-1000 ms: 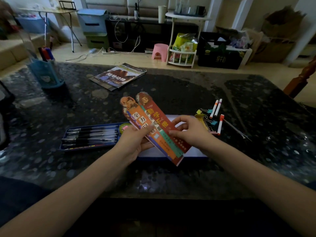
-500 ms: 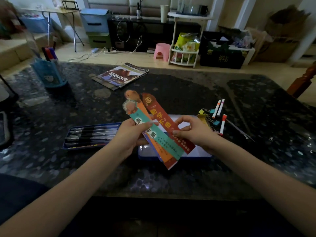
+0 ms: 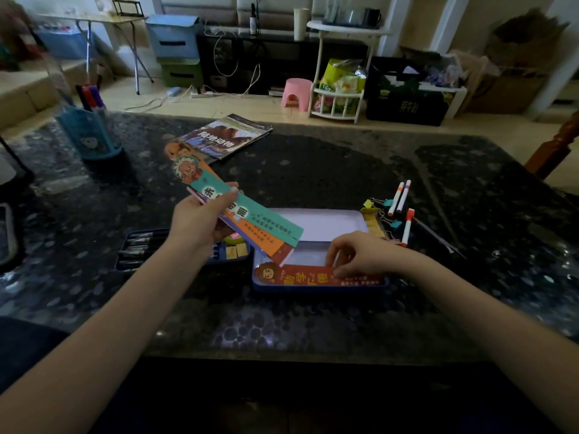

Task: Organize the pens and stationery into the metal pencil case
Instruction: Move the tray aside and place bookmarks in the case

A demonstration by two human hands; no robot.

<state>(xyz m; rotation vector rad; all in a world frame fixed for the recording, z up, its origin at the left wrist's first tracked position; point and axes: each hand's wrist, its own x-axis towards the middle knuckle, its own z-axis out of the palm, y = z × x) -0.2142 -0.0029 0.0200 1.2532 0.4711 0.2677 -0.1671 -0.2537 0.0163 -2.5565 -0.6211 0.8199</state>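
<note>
Here, flat red bookmark, glossy tin.

— What do I have behind the table?

— Dim room, pale wood floor. Dark speckled stone table, glossy, glare near its front edge. Past its far edge: pink stool, white tiered rack holding bags, black crate just right of it.

— Far wall?

— Low black cabinet with trailing cables, stacked blue and green drawer boxes left of it, folding table at far left. I note cardboard boxes far right.
</note>
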